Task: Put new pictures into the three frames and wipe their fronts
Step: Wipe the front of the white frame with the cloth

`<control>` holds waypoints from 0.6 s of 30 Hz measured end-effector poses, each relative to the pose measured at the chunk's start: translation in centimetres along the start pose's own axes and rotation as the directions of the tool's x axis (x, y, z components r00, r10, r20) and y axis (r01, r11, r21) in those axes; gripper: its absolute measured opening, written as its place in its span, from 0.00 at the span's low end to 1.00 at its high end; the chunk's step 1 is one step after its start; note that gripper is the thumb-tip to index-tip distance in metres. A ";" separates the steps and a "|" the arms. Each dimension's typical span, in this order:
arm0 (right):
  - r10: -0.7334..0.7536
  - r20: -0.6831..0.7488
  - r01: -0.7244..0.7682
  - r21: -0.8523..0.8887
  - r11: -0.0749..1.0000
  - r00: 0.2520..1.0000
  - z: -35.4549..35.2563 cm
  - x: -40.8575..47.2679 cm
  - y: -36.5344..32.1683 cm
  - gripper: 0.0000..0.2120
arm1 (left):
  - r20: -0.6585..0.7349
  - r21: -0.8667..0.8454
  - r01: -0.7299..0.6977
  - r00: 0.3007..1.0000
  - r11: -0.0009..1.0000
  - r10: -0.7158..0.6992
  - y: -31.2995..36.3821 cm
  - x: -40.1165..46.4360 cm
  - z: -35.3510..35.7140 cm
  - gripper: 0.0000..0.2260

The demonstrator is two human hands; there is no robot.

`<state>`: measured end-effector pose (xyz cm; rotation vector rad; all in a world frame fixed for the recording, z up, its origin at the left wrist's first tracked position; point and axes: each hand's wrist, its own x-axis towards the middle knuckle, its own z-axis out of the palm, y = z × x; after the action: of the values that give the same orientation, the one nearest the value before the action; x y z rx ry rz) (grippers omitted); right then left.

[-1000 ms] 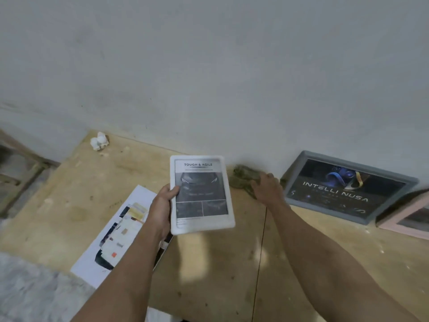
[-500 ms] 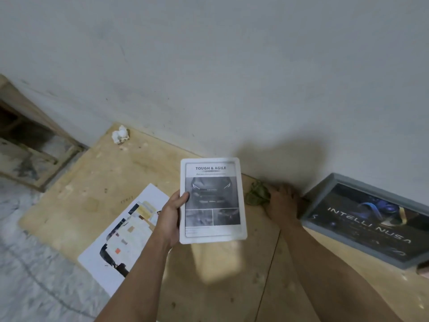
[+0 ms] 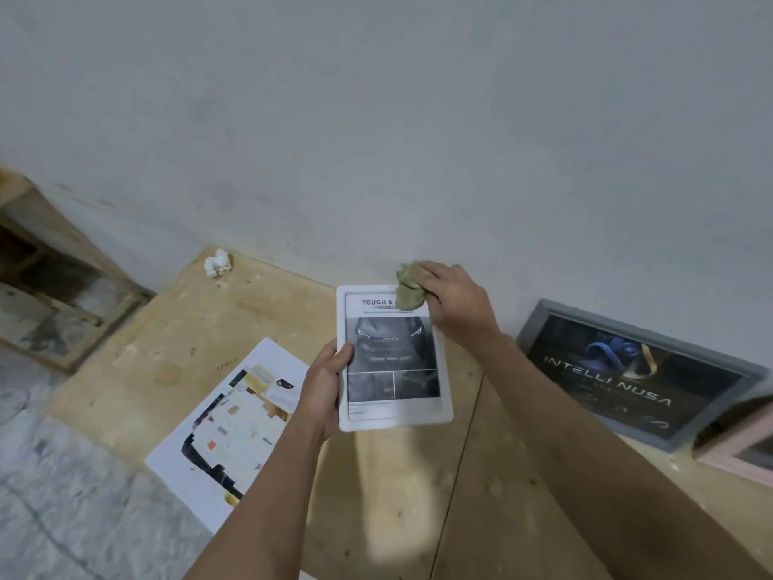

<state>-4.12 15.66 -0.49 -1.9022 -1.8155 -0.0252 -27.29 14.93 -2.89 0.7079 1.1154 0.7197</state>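
My left hand (image 3: 324,385) grips the left edge of a white frame (image 3: 393,362) that holds a grey car picture headed "TOUGH &", lifted above the plywood. A crumpled green cloth (image 3: 408,286) is held in my right hand (image 3: 454,301) and lies against the frame's top right corner, covering part of the heading. Against the wall to the right leans a grey frame (image 3: 640,372) with a dark "INTELLI NUSA" picture. Only a corner of a pink frame (image 3: 740,454) shows at the right edge.
A loose printed sheet (image 3: 234,429) lies on the plywood board (image 3: 418,496) to the left of my left arm. A small white crumpled lump (image 3: 217,263) sits by the wall. A wooden structure (image 3: 50,286) stands at the far left, beside grey stone floor (image 3: 62,496).
My right hand lifted the green cloth from the board by the wall and brought it onto the white frame's top right corner. The left hand kept holding the frame.
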 end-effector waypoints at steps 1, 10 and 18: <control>-0.033 0.031 0.034 -0.044 0.998 0.999 -0.4 -0.7 -1.1 0.21 | -0.002 -0.019 -0.021 1.000 1.000 0.021 0.3 -0.5 0.2 0.10; -0.139 0.211 0.121 0.096 0.988 0.968 -2.2 -14.2 -8.6 0.20 | -0.071 -0.082 -0.120 0.991 0.989 0.114 0.6 -3.0 -5.0 0.20; 0.168 0.071 -0.182 0.318 0.930 0.983 -11.2 -8.2 -11.6 0.26 | 0.173 0.063 -0.248 0.957 0.967 0.234 2.5 -8.0 -5.7 0.18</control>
<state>-12.27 3.67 10.34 -1.8276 -1.5556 0.3574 -35.26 10.74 1.76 0.9701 0.9211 0.8083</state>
